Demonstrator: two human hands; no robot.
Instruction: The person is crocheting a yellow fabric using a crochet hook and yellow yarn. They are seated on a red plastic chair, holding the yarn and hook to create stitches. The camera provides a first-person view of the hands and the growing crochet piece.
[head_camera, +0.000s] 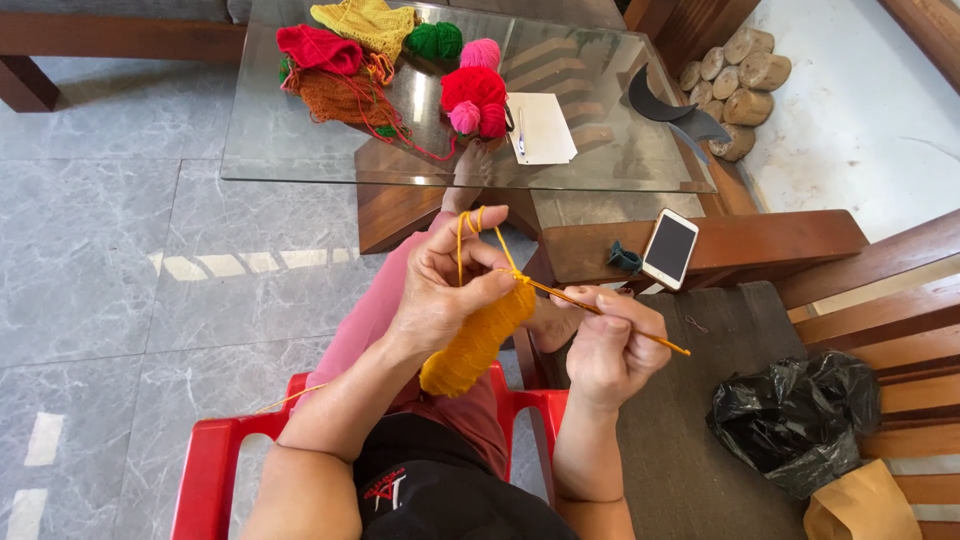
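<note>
Hands: left hand (440, 290) grips orange knitted piece (475, 340), right hand (610, 350) pinches orange hook (610, 315); black bag (795, 420) right.

Mustard-yellow crocheted strip (475, 340), ribbed, hanging downward from the left hand (445, 290), pinched at the top edge. Yellow yarn strand (462, 240) looped taut over the raised fingers. Slim orange crochet hook (610, 318), held in the right hand (610, 350), tip inserted at the strip's top edge

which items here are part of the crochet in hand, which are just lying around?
In use: left hand, right hand, crochet hook, orange crocheted piece, orange yarn strand.

Lying about: yarn balls, paper, phone, black bag, glass table.
</note>
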